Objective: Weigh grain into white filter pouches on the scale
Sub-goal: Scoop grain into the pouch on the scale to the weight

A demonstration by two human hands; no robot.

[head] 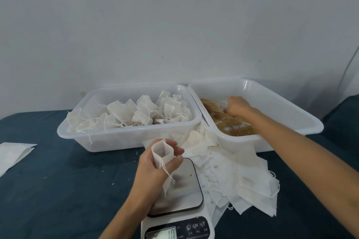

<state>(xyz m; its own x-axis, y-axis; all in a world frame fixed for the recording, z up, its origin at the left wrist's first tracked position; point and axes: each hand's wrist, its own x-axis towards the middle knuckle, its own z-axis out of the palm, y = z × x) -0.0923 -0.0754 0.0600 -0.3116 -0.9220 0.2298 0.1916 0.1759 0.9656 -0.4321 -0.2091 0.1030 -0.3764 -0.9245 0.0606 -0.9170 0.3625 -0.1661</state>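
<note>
**Q.** Which item is being worked on, and where is it?

**A.** An empty white filter pouch [162, 153], held mouth-up above the far edge of the scale [179, 186] platform, near the front edge of the desk [58, 180]. The left hand [153, 163] pinches it, fingers and thumb curled round its upper part so the mouth stays spread; its drawstring [168, 173] dangles below.

**Q.** How is the pouch likely to handle?

**A.** By appearance it is thin, soft and nearly weightless, so it should collapse unless the rim is propped apart. The sensible hold is at the rim, on opposite sides, leaving the body free to sag as grain goes in. The drawstring could snag.

**Q.** And the other hand?

**A.** The right hand [238, 107] is in the grain [229, 122] inside the right tub [303, 120], fingers curled down into it. Judged from the pose, it is gathering a pinch; the grain actually held cannot be seen.

**Q.** What surrounds them?

**A.** A heap of flat pouches [242, 178] lies just right of the scale. The left tub [97, 137], touching the right tub at the far side, holds filled, tied pouches [147, 112]. Stray grains dot the platform. The scale display [161, 234] is lit but partly cut off.
</note>
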